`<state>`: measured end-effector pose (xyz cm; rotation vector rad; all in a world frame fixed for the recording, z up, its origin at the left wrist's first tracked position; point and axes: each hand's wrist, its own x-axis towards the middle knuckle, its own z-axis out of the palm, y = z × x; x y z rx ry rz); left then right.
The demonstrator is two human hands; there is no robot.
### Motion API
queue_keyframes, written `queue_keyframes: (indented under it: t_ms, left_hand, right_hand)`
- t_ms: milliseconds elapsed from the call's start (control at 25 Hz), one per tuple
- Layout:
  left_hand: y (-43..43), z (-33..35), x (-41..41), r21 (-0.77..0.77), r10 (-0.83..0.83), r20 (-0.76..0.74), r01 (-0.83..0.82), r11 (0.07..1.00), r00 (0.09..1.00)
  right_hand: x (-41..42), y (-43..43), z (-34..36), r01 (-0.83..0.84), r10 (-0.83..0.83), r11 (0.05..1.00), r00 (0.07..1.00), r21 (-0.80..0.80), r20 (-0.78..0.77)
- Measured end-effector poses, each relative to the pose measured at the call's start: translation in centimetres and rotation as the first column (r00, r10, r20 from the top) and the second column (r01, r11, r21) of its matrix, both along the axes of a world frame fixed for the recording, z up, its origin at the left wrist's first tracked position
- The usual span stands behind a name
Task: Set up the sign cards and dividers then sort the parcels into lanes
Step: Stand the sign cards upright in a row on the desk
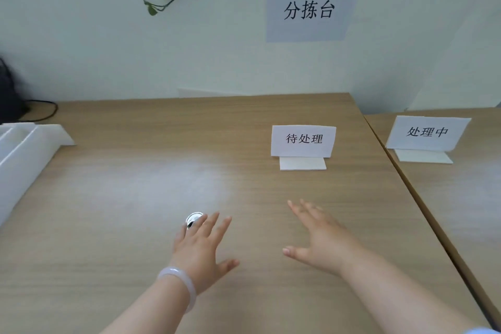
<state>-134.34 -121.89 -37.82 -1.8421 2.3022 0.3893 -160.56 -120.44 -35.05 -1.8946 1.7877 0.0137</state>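
Observation:
Two white sign cards stand upright on folded paper feet. One sign card [303,140] stands on the main wooden table [135,176], right of centre. The other sign card [427,133] stands on the adjoining table [466,198] at the right. My left hand [202,245] hovers low over the table with fingers spread and straight, holding nothing; a pale bangle sits on its wrist. My right hand [318,238] is spread flat the same way, in front of the first card. White dividers [24,149] lie at the left edge. No parcels are in view.
A small shiny round metal object [193,219] sits on the table just under my left fingertips. A blue wall sign [310,7] hangs behind the table. A dark bag and cable [40,110] lie at the far left. A seam runs between the two tables.

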Motion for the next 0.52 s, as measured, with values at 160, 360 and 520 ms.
queue_keyframes:
  t_ms: [160, 360, 520]
  left_hand:
    - [7.7, 3.5, 6.3, -0.049, 0.145, 0.031, -0.143, 0.988, 0.989]
    - [15.6, 6.2, 15.6, -0.12, 0.298, 0.05, -0.29, 0.949, 0.953]
    - [20.8, 6.1, 24.1, -0.103, 0.395, 0.0, -0.393, 0.914, 0.919]
  right_hand:
    - [7.5, 4.7, 2.9, -0.158, 0.16, 0.984, 0.987, -0.076, 0.017]
    - [17.0, 9.0, 5.1, -0.323, 0.325, 0.94, 0.946, -0.112, 0.002]
    - [25.5, 12.0, 5.9, -0.374, 0.376, 0.92, 0.927, -0.12, -0.001]
